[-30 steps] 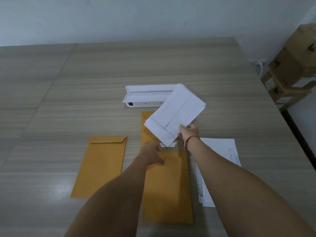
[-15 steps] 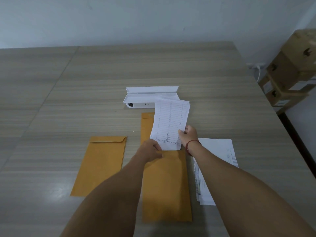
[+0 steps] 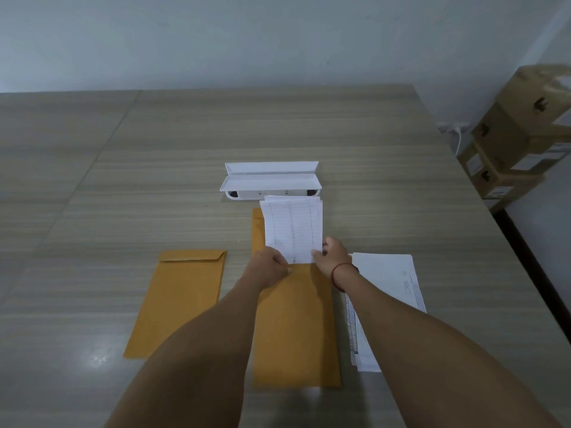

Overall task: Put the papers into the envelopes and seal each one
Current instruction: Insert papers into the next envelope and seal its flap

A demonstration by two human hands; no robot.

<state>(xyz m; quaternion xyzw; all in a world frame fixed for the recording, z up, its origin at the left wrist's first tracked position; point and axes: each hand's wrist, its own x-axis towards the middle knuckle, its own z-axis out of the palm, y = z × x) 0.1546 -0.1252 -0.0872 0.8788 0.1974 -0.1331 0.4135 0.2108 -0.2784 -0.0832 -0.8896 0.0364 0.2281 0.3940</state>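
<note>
A folded bundle of lined white papers (image 3: 292,228) stands lengthwise over the open flap of a brown envelope (image 3: 295,329) lying in front of me, its lower end entering the envelope's mouth. My right hand (image 3: 332,254) pinches the papers' lower right edge. My left hand (image 3: 268,267) grips the envelope's mouth at the left. A second brown envelope (image 3: 182,301) lies flat to the left with its flap folded down. A stack of white papers (image 3: 386,291) rests to the right, partly under my right forearm.
A white open case (image 3: 270,180) sits on the wooden table (image 3: 123,180) just beyond the papers. Cardboard boxes (image 3: 522,134) are stacked off the table's right edge, by the wall.
My right hand turned the papers from a tilt to straight, lowered them and slid their lower end into the envelope's mouth. My left hand stayed at the opening.
</note>
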